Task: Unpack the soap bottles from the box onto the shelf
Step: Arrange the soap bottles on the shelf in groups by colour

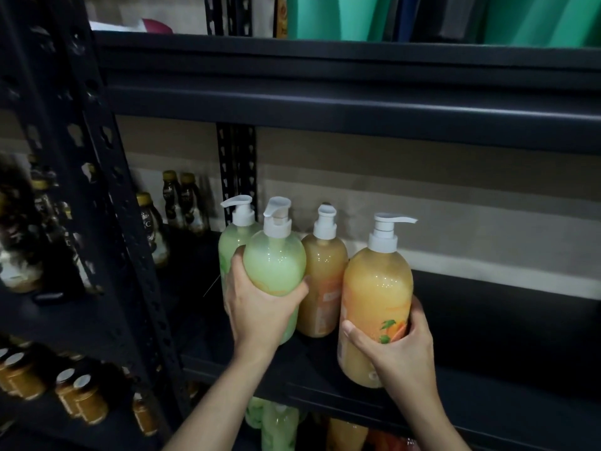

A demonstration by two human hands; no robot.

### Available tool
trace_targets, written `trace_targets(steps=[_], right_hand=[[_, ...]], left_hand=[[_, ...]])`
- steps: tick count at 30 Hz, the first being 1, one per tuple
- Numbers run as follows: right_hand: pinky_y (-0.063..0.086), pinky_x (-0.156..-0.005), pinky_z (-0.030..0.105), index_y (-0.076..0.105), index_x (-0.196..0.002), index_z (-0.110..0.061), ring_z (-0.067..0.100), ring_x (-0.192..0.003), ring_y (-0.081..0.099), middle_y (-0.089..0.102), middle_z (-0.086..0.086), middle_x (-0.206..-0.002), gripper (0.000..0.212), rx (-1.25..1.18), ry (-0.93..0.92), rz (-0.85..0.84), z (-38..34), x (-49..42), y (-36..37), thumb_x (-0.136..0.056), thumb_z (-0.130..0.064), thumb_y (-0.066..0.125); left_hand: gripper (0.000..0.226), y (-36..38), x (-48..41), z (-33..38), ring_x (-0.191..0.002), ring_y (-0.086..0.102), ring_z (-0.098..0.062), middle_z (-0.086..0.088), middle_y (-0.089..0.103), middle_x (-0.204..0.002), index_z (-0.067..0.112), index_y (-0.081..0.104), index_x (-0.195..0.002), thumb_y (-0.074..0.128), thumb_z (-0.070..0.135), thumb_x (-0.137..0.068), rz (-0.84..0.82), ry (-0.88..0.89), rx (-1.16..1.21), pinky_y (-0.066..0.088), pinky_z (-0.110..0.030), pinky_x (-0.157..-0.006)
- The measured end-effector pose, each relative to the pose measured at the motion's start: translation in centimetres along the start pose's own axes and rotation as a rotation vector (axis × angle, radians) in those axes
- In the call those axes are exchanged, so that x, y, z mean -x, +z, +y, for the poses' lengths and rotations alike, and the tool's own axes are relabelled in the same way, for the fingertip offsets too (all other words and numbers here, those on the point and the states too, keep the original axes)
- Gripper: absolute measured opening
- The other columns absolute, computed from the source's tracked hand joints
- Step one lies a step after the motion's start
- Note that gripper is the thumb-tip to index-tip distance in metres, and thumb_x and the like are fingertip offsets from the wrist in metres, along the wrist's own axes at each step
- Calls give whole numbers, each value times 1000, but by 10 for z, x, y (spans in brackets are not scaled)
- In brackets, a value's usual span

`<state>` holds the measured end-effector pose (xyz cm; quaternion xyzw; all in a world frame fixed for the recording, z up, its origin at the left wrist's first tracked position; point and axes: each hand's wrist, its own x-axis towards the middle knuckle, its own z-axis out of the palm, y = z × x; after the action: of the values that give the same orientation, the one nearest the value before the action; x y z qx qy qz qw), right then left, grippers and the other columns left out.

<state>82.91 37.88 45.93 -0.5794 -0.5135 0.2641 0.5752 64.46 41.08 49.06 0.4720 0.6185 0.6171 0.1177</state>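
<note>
My left hand (257, 307) grips a green pump soap bottle (276, 265) at the left of the dark shelf (487, 327), just in front of a second green bottle (231, 245) standing at the back. My right hand (396, 349) holds an orange pump bottle (377, 288) by its lower half, at the shelf's front edge and tilted slightly. Another orange bottle (322, 275) stands upright behind, between the two held ones. The box is out of view.
A black perforated upright (107, 222) borders the shelf on the left. Dark drink bottles (182, 200) and jars (84, 398) fill the neighbouring rack. More green and orange bottles (279, 428) show on the level below. The upper shelf beam (357, 102) hangs above.
</note>
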Motion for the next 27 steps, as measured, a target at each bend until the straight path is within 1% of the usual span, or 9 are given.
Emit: trace_targets(steps=[5, 9, 11, 15, 21, 24, 27], right_hand=[[52, -97, 47, 39, -141, -34, 15, -117, 55, 53, -7, -130, 121, 9, 10, 4, 2, -2, -1, -34, -65, 86], [52, -97, 47, 40, -140, -35, 14, -117, 55, 53, -9, -129, 119, 6, 8, 7, 4, -3, 0, -34, -65, 86], [52, -97, 47, 40, -141, -35, 13, -116, 55, 53, -10, -129, 120, -1, 8, 4, 3, -2, 0, -34, -64, 87], [50, -98, 43, 40, -140, -34, 13, -118, 53, 51, -9, -130, 117, 4, -5, 4, 2, -2, 0, -38, -60, 89], [53, -95, 45, 43, -138, -34, 13, -115, 56, 54, -10, -126, 116, 8, -14, 17, 3, 0, -2, -35, -63, 87], [53, -95, 46, 43, -137, -34, 14, -115, 57, 55, -9, -126, 116, 8, -7, 24, 4, -1, -2, -35, -63, 87], [52, -96, 47, 42, -138, -33, 15, -117, 56, 54, -8, -127, 119, 17, -2, 35, 5, 0, -2, -33, -66, 86]], left_hand=[[106, 5, -3, -11, -124, 49, -23, -1, 54, -132, 21, 39, -139, 92, 47, -51, 5, -8, 6, 42, -39, -104], [108, 8, -8, -19, -123, 49, -25, -5, 55, -130, 20, 40, -139, 93, 46, -50, -5, -17, -9, 42, -38, -102], [109, 9, -10, -22, -124, 50, -26, -6, 55, -130, 19, 39, -140, 93, 46, -49, -8, -18, -16, 42, -40, -103], [110, 12, -13, -28, -127, 47, -26, -6, 54, -132, 20, 37, -142, 93, 46, -51, -27, -46, -9, 40, -38, -103], [111, 14, -19, -35, -126, 49, -27, -4, 55, -131, 23, 36, -141, 90, 54, -48, -46, -81, 18, 44, -46, -104], [113, 14, -20, -36, -124, 51, -27, -2, 55, -130, 26, 36, -139, 85, 63, -44, -70, -76, 20, 46, -49, -103], [113, 13, -20, -37, -123, 52, -26, -1, 55, -130, 25, 36, -137, 86, 65, -44, -84, -67, 30, 46, -49, -102]])
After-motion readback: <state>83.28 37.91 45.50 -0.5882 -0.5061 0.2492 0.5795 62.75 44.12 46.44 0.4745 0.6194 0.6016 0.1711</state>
